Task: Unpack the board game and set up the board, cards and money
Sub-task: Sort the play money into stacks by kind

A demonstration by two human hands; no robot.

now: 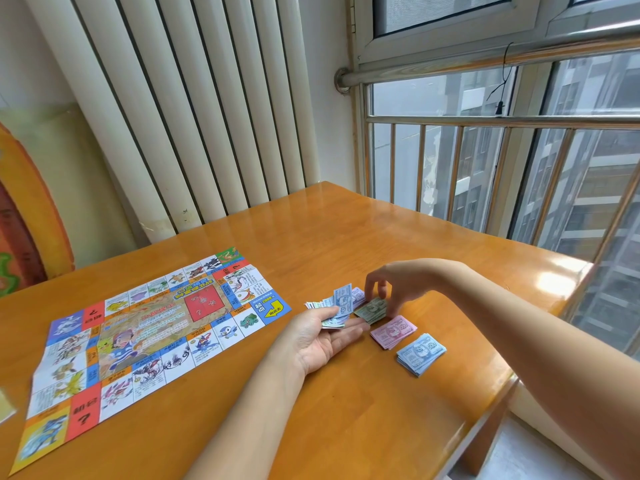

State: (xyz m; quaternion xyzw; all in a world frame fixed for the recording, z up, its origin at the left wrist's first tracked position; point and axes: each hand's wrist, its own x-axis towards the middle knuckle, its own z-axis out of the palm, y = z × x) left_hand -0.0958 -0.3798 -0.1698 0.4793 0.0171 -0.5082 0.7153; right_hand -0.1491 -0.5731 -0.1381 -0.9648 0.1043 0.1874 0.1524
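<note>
A creased paper board (149, 337) lies flat on the left of the glossy wooden table (346, 427). The left hand (322, 336), palm up, pins thin blue notes (341, 306) under its thumb. Just right of it, the right hand (391, 289) arches down, fingertips pinching the green stack (372, 310); nearer the table edge lie a rectangular pink stack (393, 331) and a blue stack (420, 354)

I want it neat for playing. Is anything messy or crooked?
The board lies slanted on the table, creases showing. The notes the left hand holds fan out unevenly, one sticking up, unlike the tidy pink stack. The right hand pinches the green stack.
</note>
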